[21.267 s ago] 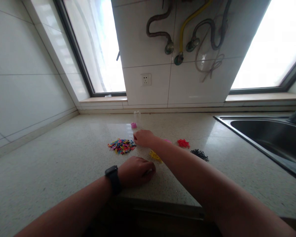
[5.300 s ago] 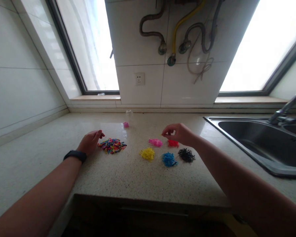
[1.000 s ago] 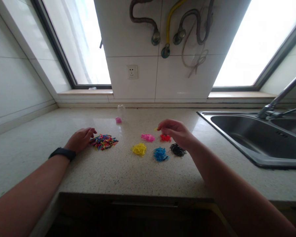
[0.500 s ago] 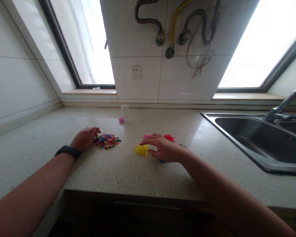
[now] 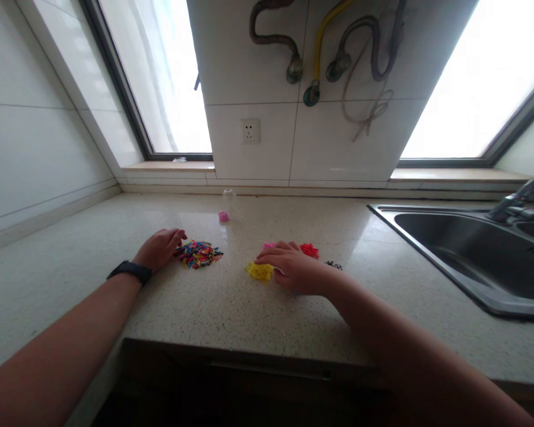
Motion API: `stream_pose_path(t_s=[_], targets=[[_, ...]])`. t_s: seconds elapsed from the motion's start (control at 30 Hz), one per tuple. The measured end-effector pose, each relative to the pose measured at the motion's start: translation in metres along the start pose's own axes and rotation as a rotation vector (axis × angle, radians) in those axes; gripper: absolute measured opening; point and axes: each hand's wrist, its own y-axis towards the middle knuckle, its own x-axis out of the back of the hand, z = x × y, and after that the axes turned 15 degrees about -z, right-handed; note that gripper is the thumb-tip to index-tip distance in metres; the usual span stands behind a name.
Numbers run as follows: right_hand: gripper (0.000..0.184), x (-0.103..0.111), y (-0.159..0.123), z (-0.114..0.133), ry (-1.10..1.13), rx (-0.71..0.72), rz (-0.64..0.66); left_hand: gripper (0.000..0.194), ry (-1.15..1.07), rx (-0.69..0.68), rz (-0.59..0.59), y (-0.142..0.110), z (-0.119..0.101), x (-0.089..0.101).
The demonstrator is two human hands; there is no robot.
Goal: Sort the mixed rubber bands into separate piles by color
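A heap of mixed coloured small bands lies on the speckled counter. My left hand, a black watch on its wrist, rests at the heap's left edge with curled fingers touching it. Right of the heap lie sorted piles: yellow, red, a sliver of pink and a bit of black. My right hand lies low over these piles, fingers stretched toward the yellow pile and touching it. It hides the blue pile.
A small clear bottle and a pink cap stand behind the heap near the wall. A steel sink with a tap is set into the counter at right. The counter's front edge runs just below my forearms.
My right hand came down from above the red pile to the counter beside the yellow pile, covering the blue pile. My left hand stayed at the mixed heap.
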Motion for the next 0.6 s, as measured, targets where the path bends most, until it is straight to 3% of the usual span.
stream_pose_path(t_s=[0.23,0.6], targets=[[0.052,0.018,-0.008,-0.015,-0.048,-0.029,-0.145,0.051,-0.008,0.018,-0.014,-0.001,-0.002,0.001],[0.037,0.049,-0.03,-0.072,-0.204,-0.159,-0.313,0.05,-0.024,0.012,-0.034,-0.002,-0.007,0.003]])
